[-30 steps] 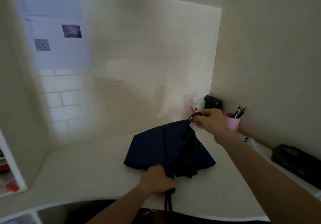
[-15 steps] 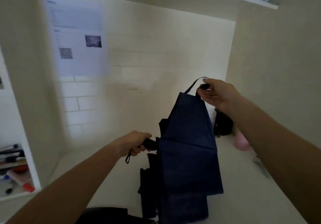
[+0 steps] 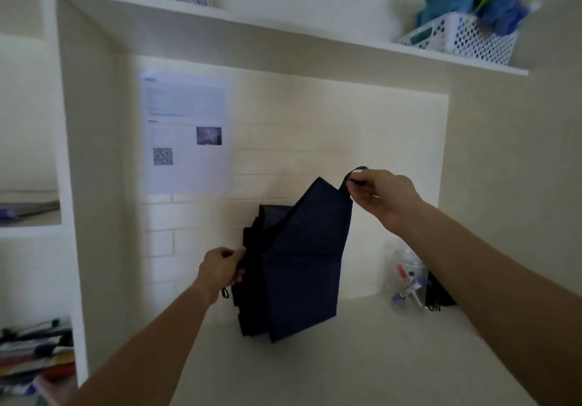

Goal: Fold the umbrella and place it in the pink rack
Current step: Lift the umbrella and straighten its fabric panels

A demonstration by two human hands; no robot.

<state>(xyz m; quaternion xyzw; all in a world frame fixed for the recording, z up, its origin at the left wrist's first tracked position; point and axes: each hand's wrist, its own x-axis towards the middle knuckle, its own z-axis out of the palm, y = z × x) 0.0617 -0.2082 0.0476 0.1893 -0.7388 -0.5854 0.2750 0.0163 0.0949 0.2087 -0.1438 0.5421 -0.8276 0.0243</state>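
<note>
The desk [image 3: 362, 358] is white and sits in an alcove under a long shelf [image 3: 283, 32]. Above the desk, clear of its top, hangs the dark blue umbrella [image 3: 296, 267], collapsed but loose, its folds hanging down and one panel stretched up and to the right toward its strap [image 3: 352, 177]; its long axis runs roughly upright. A sheet of paper [image 3: 189, 131] on the back wall carries a square code and a small photo; its writing is too blurred to read. The right hand [image 3: 382, 196], arm reaching forward and up, pinches the strap between thumb and curled fingers. The left hand [image 3: 220, 268], lower, has its fingers wrapped around the umbrella's left side. A clear cup [image 3: 407, 279] of pens stands at the back right.
</note>
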